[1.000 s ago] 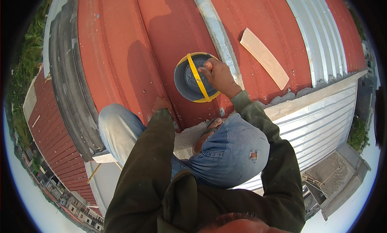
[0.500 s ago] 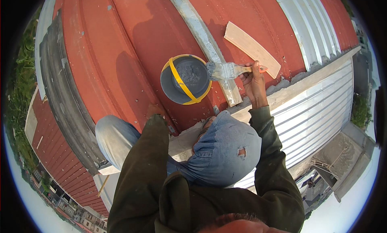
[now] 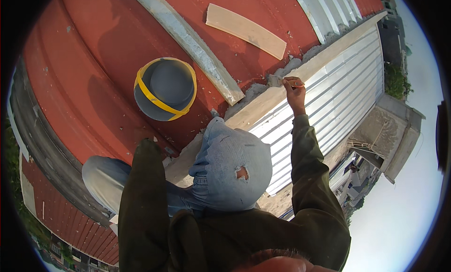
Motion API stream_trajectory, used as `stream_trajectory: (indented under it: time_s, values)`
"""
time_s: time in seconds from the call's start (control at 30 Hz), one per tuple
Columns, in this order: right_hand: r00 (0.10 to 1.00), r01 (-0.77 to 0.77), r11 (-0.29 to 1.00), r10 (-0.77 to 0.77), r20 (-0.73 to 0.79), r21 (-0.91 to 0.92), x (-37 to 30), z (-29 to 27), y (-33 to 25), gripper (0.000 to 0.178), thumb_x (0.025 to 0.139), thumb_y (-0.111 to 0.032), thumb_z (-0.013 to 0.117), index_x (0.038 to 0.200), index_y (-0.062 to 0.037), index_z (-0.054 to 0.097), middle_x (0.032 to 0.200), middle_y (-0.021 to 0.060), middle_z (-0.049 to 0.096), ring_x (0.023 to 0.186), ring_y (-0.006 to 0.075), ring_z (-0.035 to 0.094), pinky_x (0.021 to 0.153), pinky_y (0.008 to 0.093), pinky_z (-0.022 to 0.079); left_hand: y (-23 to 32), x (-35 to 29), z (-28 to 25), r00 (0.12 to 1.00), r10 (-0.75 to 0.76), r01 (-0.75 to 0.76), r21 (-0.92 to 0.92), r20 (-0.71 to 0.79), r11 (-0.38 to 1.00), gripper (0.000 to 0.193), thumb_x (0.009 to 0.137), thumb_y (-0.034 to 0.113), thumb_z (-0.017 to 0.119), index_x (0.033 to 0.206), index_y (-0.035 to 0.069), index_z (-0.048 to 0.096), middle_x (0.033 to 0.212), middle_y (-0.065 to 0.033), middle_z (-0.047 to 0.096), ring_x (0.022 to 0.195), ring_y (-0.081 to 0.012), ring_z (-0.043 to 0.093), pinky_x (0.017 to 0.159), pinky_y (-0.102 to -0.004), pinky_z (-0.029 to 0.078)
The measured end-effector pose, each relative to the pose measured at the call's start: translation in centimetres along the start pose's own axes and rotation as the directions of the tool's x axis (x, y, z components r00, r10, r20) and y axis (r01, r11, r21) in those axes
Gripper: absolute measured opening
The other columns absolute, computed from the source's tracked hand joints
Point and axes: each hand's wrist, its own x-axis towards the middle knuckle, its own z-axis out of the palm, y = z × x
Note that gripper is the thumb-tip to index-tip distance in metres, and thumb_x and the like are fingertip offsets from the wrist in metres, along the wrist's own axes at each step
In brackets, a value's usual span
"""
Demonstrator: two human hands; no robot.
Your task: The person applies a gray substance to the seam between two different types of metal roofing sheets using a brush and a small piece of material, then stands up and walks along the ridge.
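Note:
My right hand (image 3: pixel 295 94) grips a paintbrush (image 3: pixel 276 81) by its orange-tipped handle. The brush's bristles are against the rough grey cement joint (image 3: pixel 256 90) where the red roof meets the concrete ledge. A dark grey bucket (image 3: pixel 193 89) with a yellow rim stands on the roof to the left, with grey coating inside. Across its mouth lies a yellow handle (image 3: pixel 154 100). My left arm (image 3: pixel 146 178) reaches down to the roof below the bucket; the sleeve hides nearly all of my left hand, so its fingers do not show.
A pale curved board (image 3: pixel 246 31) lies on the red metal roof (image 3: pixel 112 41). Beside it runs a grey-coated strip (image 3: pixel 188 44). Beyond the concrete ledge (image 3: pixel 324 60) slopes white corrugated sheeting (image 3: pixel 343 84). My denim-covered knee (image 3: pixel 235 154) is near the ledge.
My right hand has carried the brush from the bucket's rim over to the cement joint on the right. The view has shifted, so bucket and board appear further left.

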Motion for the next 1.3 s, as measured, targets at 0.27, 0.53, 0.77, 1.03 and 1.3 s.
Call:
stream_trajectory:
  time_s: [0.27,0.53,0.77,1.03,1.3]
  values:
    - [0.99,0.068,0.997,-0.064,0.125,-0.031,1.2,1.1,1.4,0.011,0.08,-0.007,0.066,0.087,-0.0018,0.06,0.083,0.0057,0.064,0.076,0.0128,0.059,0.071,0.0256,0.047,-1.4,0.7,1.7,0.931,0.332,-0.27,0.33,-0.148,0.904,0.024,0.083,0.018,0.047,0.083,0.004,0.067,0.089,-0.0129,0.066,0.082,-0.0264,0.064,0.071,-0.0364,0.048]
    - [0.93,0.21,0.969,-0.157,0.331,-0.131,2.7,2.3,1.2,0.01,0.08,-0.007,0.064,0.089,-0.0045,0.06,0.081,0.008,0.062,0.073,0.0189,0.06,0.068,0.0285,0.047,-4.2,2.0,4.4,0.93,0.142,-0.127,0.066,-0.34,0.99,0.024,0.081,0.02,0.048,0.078,0.004,0.067,0.079,-0.0123,0.067,0.077,-0.0264,0.065,0.069,-0.0362,0.049]
    - [0.851,0.338,0.909,-0.185,0.492,-0.243,3.1,0.3,0.1,0.01,0.078,-0.002,0.065,0.085,-0.0033,0.057,0.086,0.0092,0.063,0.081,0.024,0.062,0.072,0.0323,0.049,-1.8,2.1,3.4,0.942,0.17,-0.201,-0.08,-0.288,0.976,0.024,0.08,0.019,0.048,0.079,0.004,0.068,0.079,-0.0124,0.066,0.078,-0.0276,0.065,0.075,-0.0368,0.049]
    - [0.751,0.448,0.862,-0.219,0.623,-0.237,4.6,1.1,-0.1,0.011,0.076,-0.004,0.065,0.085,-0.0055,0.06,0.085,0.0116,0.063,0.083,0.0304,0.059,0.072,0.0371,0.047,-3.9,2.6,4.6,0.899,0.331,-0.308,0.122,-0.287,0.943,0.017,0.074,0.014,0.057,0.078,0.001,0.068,0.083,-0.0156,0.067,0.075,-0.0275,0.065,0.071,-0.0338,0.051]
    - [0.796,0.365,0.891,-0.148,0.587,-0.271,4.9,-0.4,-1.0,0.013,0.077,-0.001,0.065,0.087,-0.0037,0.059,0.086,0.0099,0.063,0.084,0.0257,0.06,0.075,0.0339,0.047,-2.3,1.6,3.5,0.905,0.228,-0.276,-0.086,-0.36,0.957,0.015,0.072,0.011,0.058,0.077,0.0,0.067,0.08,-0.0154,0.067,0.073,-0.0284,0.066,0.071,-0.0349,0.051]
